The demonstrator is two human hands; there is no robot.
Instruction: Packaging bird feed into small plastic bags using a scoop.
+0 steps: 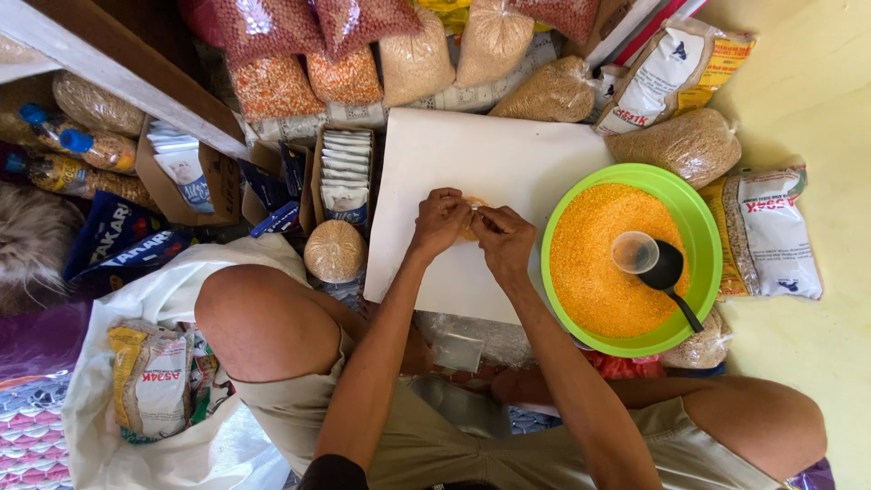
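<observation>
Both hands, left hand and right hand, pinch a small orange-filled packet in a closed grip over the white board, hemmed by the green bowl, grain bags and sachet box.

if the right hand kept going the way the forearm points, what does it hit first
Likely the left hand: the right hand points up-left and already meets it over the small orange packet on the white board.

Over a white board, the left hand and right hand meet, fingertips pinching the top of a small clear bag of orange grain. Right of the fingers sits a green bowl of orange grain, holding a clear cup and black ladle.
</observation>
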